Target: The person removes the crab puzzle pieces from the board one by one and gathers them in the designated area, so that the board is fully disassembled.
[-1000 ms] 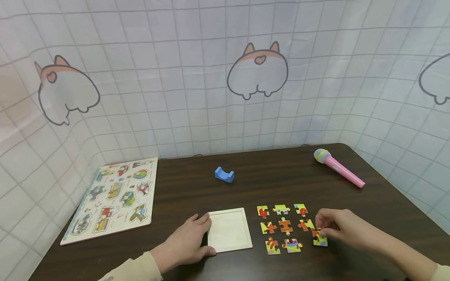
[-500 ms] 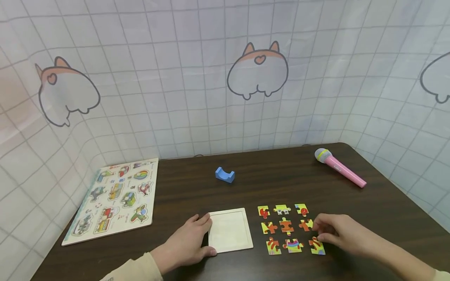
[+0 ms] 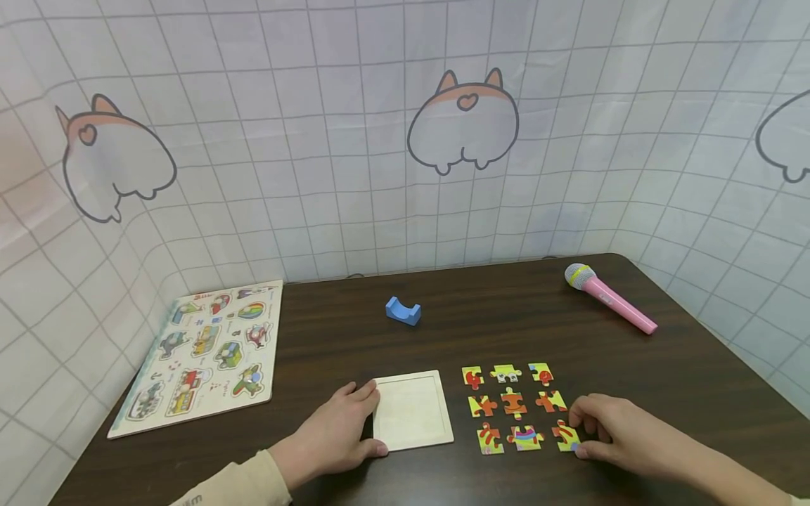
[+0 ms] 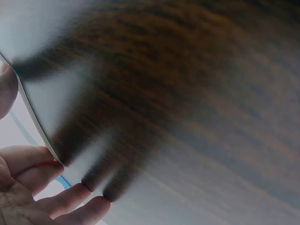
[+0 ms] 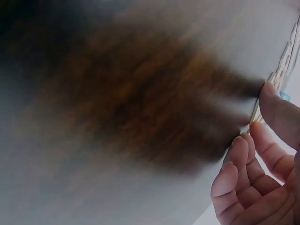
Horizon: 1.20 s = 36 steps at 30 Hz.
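In the head view my left hand [image 3: 332, 434] rests at the left edge of a pale square puzzle tray [image 3: 413, 410]. Its fingertips touch that edge, and the thumb lies at the near left corner. On the right, my right hand [image 3: 623, 432] has bent fingers and holds the right side of a jigsaw piece [image 3: 565, 436] between thumb and index finger. This yellow piece with red-orange stripes lies flat at the near right of three rows of loose jigsaw pieces [image 3: 513, 403]. The pieces lie apart from one another, picture side up.
A picture puzzle board [image 3: 202, 358] lies at the left. Further back are a blue curved block [image 3: 403, 311] and a pink toy microphone [image 3: 610, 298]. A white gridded curtain [image 3: 316, 140] surrounds the dark wooden table [image 3: 342, 337].
The striped jigsaw piece has moved left and toward me and has turned, now lining up with the nearest row. My right hand moved with it. My left hand stays at the tray.
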Each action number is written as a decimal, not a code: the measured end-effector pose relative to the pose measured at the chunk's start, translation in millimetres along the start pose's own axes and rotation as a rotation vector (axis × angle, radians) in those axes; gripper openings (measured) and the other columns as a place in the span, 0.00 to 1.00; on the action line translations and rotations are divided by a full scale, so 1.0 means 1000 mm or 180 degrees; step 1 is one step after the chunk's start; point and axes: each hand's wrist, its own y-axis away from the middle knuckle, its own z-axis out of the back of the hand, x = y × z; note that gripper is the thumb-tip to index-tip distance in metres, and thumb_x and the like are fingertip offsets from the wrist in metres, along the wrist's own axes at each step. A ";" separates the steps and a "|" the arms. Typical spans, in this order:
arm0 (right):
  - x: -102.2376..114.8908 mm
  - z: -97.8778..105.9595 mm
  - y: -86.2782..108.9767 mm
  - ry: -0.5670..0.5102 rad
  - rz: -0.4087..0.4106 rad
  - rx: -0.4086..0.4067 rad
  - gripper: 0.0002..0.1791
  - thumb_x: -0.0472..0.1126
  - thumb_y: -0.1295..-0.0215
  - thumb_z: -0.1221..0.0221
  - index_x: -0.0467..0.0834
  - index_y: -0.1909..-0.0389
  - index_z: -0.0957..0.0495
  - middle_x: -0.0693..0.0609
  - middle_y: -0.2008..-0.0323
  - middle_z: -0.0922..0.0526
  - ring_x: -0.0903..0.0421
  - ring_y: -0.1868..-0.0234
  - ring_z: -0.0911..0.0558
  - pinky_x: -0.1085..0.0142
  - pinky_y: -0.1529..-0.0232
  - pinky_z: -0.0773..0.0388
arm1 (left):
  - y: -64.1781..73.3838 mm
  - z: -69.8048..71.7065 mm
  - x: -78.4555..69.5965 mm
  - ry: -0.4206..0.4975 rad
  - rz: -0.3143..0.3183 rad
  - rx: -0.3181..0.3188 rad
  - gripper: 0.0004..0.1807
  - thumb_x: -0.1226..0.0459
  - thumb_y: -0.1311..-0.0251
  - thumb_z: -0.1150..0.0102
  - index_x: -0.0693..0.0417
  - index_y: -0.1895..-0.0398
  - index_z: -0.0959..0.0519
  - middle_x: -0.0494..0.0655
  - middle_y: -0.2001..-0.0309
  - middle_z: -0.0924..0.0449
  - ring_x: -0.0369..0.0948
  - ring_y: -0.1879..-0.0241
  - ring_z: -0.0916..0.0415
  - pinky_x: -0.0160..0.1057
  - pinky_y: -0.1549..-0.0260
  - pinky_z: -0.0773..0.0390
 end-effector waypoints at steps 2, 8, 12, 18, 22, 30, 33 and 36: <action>0.000 0.000 0.000 0.0010 -0.0007 -0.0002 0.15 0.49 0.38 0.29 0.49 0.60 0.24 0.63 0.71 0.29 0.73 0.72 0.33 0.73 0.72 0.32 | 0.000 0.000 0.000 0.0012 -0.0027 -0.0034 0.43 0.50 0.44 0.25 0.72 0.34 0.27 0.67 0.30 0.29 0.68 0.33 0.29 0.60 0.33 0.31; 0.000 0.002 -0.003 -0.0001 -0.0059 0.0005 0.15 0.48 0.39 0.28 0.47 0.60 0.24 0.62 0.72 0.29 0.72 0.72 0.33 0.72 0.73 0.32 | 0.000 0.000 0.000 -0.0016 -0.0053 -0.0060 0.43 0.50 0.45 0.25 0.73 0.35 0.27 0.67 0.31 0.29 0.67 0.34 0.29 0.60 0.33 0.31; 0.001 0.002 -0.002 -0.0010 -0.0066 -0.0006 0.15 0.47 0.39 0.28 0.47 0.60 0.24 0.63 0.72 0.29 0.72 0.73 0.33 0.73 0.73 0.32 | 0.000 0.000 0.000 -0.0020 -0.0054 -0.0047 0.43 0.50 0.44 0.26 0.72 0.35 0.27 0.67 0.31 0.29 0.66 0.34 0.29 0.60 0.33 0.31; 0.001 0.003 -0.002 -0.0052 -0.0084 0.0023 0.15 0.47 0.39 0.28 0.47 0.60 0.24 0.63 0.72 0.29 0.72 0.73 0.33 0.72 0.73 0.32 | 0.000 0.000 -0.001 0.0000 -0.0012 -0.0009 0.43 0.49 0.44 0.26 0.71 0.34 0.27 0.66 0.30 0.29 0.67 0.33 0.29 0.60 0.33 0.31; 0.000 0.003 -0.003 -0.0056 -0.0060 0.0023 0.16 0.47 0.39 0.28 0.46 0.59 0.24 0.63 0.72 0.29 0.72 0.73 0.33 0.72 0.73 0.32 | 0.000 0.001 -0.001 0.0010 0.0004 0.0000 0.43 0.49 0.44 0.26 0.71 0.34 0.27 0.66 0.30 0.29 0.67 0.33 0.30 0.60 0.33 0.30; -0.001 0.001 -0.002 -0.0037 -0.0007 -0.0044 0.16 0.47 0.40 0.28 0.46 0.59 0.23 0.64 0.73 0.29 0.73 0.73 0.33 0.73 0.73 0.32 | 0.000 0.000 0.000 0.0015 0.0014 0.0006 0.43 0.50 0.44 0.26 0.71 0.34 0.27 0.66 0.30 0.30 0.68 0.33 0.30 0.60 0.33 0.31; -0.001 0.001 -0.002 -0.0041 -0.0015 -0.0047 0.16 0.47 0.39 0.28 0.46 0.59 0.23 0.64 0.72 0.29 0.73 0.73 0.33 0.73 0.73 0.31 | -0.001 0.000 0.000 0.0001 0.0010 0.0011 0.43 0.49 0.44 0.26 0.71 0.34 0.27 0.66 0.30 0.30 0.68 0.34 0.30 0.60 0.33 0.31; -0.001 0.001 -0.002 -0.0053 -0.0049 -0.0038 0.16 0.47 0.40 0.28 0.46 0.59 0.23 0.63 0.73 0.29 0.73 0.73 0.33 0.72 0.73 0.31 | 0.000 0.001 0.000 0.0012 0.0005 0.0015 0.43 0.50 0.44 0.26 0.71 0.34 0.27 0.67 0.30 0.30 0.68 0.33 0.30 0.60 0.33 0.31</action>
